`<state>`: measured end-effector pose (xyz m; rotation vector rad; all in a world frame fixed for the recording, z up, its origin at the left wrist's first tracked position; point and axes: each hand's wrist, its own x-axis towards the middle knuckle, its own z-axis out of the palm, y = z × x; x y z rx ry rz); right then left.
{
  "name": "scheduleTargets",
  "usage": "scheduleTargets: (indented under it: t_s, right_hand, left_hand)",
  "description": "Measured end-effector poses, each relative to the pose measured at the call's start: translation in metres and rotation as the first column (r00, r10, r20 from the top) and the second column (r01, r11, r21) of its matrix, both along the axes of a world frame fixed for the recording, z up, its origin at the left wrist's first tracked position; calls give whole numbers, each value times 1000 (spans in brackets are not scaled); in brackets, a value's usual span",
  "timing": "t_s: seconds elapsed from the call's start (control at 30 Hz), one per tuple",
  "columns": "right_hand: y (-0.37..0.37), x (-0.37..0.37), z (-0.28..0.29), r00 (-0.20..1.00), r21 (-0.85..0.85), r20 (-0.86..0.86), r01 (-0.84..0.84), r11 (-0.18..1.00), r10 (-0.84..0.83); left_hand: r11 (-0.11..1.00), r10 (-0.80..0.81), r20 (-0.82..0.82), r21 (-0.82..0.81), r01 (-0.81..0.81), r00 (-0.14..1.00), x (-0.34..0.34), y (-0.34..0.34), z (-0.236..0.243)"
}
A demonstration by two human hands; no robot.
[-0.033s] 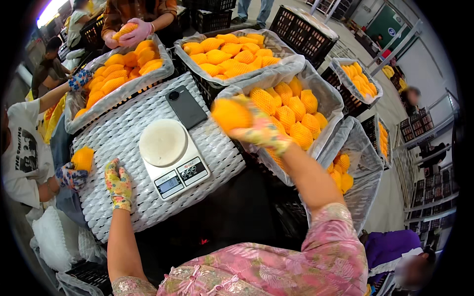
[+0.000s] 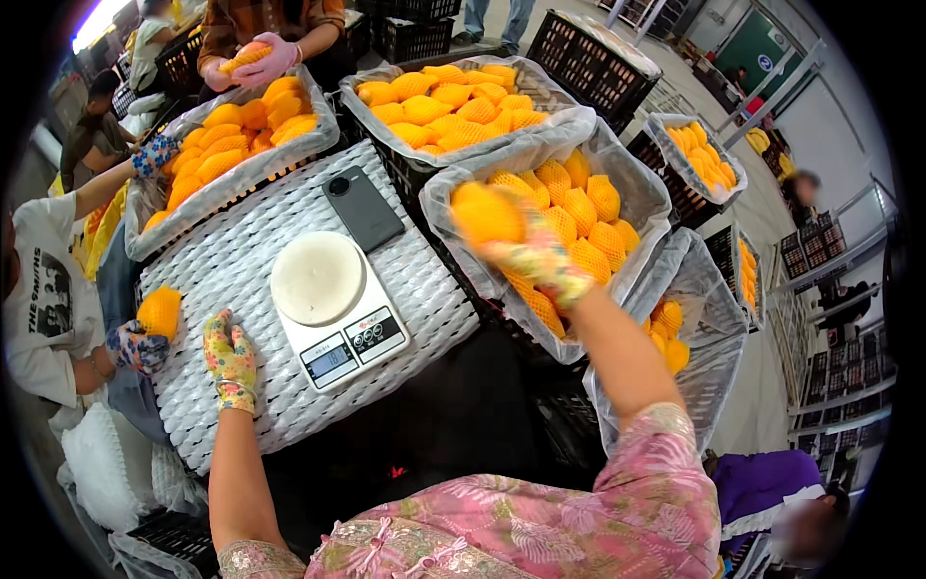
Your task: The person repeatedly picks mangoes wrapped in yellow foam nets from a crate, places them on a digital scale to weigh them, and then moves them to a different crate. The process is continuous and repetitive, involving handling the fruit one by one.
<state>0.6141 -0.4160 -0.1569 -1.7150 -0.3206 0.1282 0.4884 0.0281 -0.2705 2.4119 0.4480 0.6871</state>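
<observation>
My right hand (image 2: 535, 256), in a flowered glove, grips a mango (image 2: 485, 214) in an orange foam net. Motion blurs both, above the near-left side of a lined crate (image 2: 446, 185) filled with netted mangoes (image 2: 580, 209). On the padded white table mat (image 2: 207, 265) rests my left hand (image 2: 231, 362), gloved alike, fingers stretched out and holding nothing. A white kitchen scale (image 2: 318, 278) stands to its right with a bare round plate and a lit display. Behind the scale lies a dark phone (image 2: 364, 209).
Two more lined crates of mangoes (image 2: 453, 101) (image 2: 241, 135) border the table's far side. To the right, another lined crate (image 2: 709, 386) holds a few mangoes. At left, a co-worker's gloved hand (image 2: 135, 345) holds a netted mango (image 2: 159, 313); across, pink-gloved hands (image 2: 275, 56) hold another.
My right hand has swung right with the mango, from the table's edge to over the lined crate. My left hand stays in place on the mat.
</observation>
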Motion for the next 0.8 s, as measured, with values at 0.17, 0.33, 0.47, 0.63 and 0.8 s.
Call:
scheduleTargets:
  t_s: [0.17,0.33,0.47,0.63,0.8]
  right_hand:
    - [-106,18,-46,938,-529,61,320,786,-341]
    - [-125,43,-82,984,-744,-74,54,666,-162]
    - [-123,40,-56,958,-695,147,276,663,-245]
    - [-65,36,-31,879,-489,474,309,816,-49]
    - [41,13,15,850,-536,485,104,838,205]
  left_hand:
    - [998,-24,43,58,21,999,1,6,-9]
    - [1000,-12,28,4,12,1000,-9,-3,18]
    - [930,101,189,330,-160,977,1,26,48]
    - [763,277,105,581,-285,955,16,116,73]
    - [959,261,-508,231,-161,821,24,136,91]
